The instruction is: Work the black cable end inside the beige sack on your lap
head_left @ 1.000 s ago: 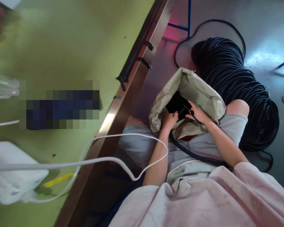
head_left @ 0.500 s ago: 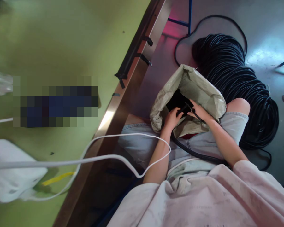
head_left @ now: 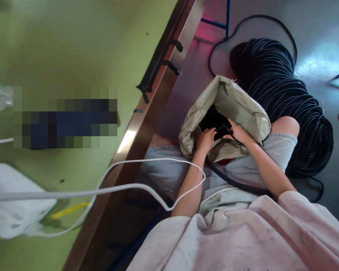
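Observation:
A beige sack (head_left: 199, 101) with a rolled-down rim stands open between my knees, with dark contents inside. Both hands reach into its mouth. My left hand (head_left: 206, 140) is curled at the near left side, its fingers around something black that blends into the dark inside. On the right, my right hand (head_left: 237, 132) has thumb and fingers bent around a thin black cable, part of which runs below the palm. A thicker black cable (head_left: 228, 181) crosses my lap beneath both forearms and passes under the sack's near edge.
A large coil of black cable (head_left: 282, 82) lies on the floor behind the sack. At left is a green table (head_left: 124, 49) with a metal edge, a white box (head_left: 14, 203) and a blurred-out dark object. A white cable (head_left: 147, 188) loops over my left forearm.
My left fingers have shifted slightly at the dark contents. My right hand stays at nearly the same place. The whole view has moved very slightly.

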The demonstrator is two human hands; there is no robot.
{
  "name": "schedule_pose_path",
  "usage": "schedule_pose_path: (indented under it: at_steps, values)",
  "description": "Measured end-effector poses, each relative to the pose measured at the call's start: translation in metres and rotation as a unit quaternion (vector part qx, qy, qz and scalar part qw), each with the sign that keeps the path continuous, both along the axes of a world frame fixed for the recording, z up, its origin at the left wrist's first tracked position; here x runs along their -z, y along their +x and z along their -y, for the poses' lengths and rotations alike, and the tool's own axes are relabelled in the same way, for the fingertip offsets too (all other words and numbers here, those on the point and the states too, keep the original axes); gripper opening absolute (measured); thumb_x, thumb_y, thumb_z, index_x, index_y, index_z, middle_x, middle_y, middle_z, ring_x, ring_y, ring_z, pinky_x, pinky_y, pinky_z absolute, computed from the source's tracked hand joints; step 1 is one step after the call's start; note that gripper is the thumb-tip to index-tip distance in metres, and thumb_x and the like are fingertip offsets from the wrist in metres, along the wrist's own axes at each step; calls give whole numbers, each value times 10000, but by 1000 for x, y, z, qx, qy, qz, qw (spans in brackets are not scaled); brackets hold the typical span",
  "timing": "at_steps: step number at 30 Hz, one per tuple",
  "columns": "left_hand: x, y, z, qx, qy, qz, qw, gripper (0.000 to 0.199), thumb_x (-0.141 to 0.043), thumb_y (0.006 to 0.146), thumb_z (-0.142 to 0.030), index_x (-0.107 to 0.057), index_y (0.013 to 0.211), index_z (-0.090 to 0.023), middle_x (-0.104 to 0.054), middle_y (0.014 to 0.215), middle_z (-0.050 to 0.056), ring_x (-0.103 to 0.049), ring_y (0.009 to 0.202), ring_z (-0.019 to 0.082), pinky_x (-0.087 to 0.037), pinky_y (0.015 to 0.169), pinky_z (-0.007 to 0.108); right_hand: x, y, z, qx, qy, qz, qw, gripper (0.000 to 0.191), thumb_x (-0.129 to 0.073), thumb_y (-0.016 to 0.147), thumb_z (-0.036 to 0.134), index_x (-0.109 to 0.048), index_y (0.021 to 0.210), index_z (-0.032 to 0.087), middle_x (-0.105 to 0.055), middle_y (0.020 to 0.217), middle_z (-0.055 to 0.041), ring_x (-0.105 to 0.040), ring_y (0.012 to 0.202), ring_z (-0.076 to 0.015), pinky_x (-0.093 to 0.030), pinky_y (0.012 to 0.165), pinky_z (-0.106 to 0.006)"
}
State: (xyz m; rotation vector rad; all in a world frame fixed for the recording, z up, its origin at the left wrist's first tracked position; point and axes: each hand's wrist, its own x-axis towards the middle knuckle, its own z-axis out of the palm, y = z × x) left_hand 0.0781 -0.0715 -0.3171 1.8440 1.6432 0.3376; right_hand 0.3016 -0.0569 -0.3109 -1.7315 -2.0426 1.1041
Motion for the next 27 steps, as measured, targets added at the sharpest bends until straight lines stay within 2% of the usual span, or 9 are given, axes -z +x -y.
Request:
schedule_pose_path:
  at_steps: [5,9,14,19,24,27]
  values:
    - [-3,-4,-3,-8,51,45,998,294,-662,973,-203,-754,1253,-200,-726,1168,103,-688,1073,240,-539,981,335,-3,-2,1,-6,-6,-32,999,1223,-923,790,451,-167,1695,124,-759,987,-100,-723,854,-253,-518,836,-325]
    - [-2,-5,-3,-21,80,66,994,269,-707,930,-154,-775,1187,-194,-727,1122,92,-685,1047,237,-542,980,344,-7,-3,0,-3,-6,-20,1000,1139,-920,799,435,-261,1670,109,-756,917,-84,-718,853,-259,-503,804,-312]
    - [-6,-2,-1,-39,90,50,994,269,-679,938,-141,-776,1179,-210,-718,1121,94,-676,1040,246,-543,958,366,-11,-6,1,9,8,-6,1000,1083,-907,810,460,-318,1658,134,-749,856,-58,-722,830,-258,-496,789,-303]
    - [-14,-1,2,-62,119,24,991,283,-647,915,-79,-787,1116,-221,-697,1107,90,-651,1060,262,-531,960,383,-12,-10,3,4,-2,-16,1000,1212,-928,774,478,-210,1695,154,-772,1004,-83,-737,908,-264,-513,823,-301]
    - [-16,0,2,-68,126,32,989,285,-625,895,-47,-781,1065,-212,-680,1086,88,-636,1066,264,-525,965,383,-16,-14,4,12,-11,5,1000,1064,-909,805,463,-347,1648,140,-768,897,-57,-732,884,-259,-503,833,-303]
    - [-15,-1,1,-77,130,43,988,287,-612,892,-40,-770,1059,-212,-672,1096,88,-634,1070,259,-523,970,381,-16,-17,5,19,-3,-3,1000,1081,-904,808,467,-320,1659,151,-770,886,-45,-738,877,-259,-506,824,-298]
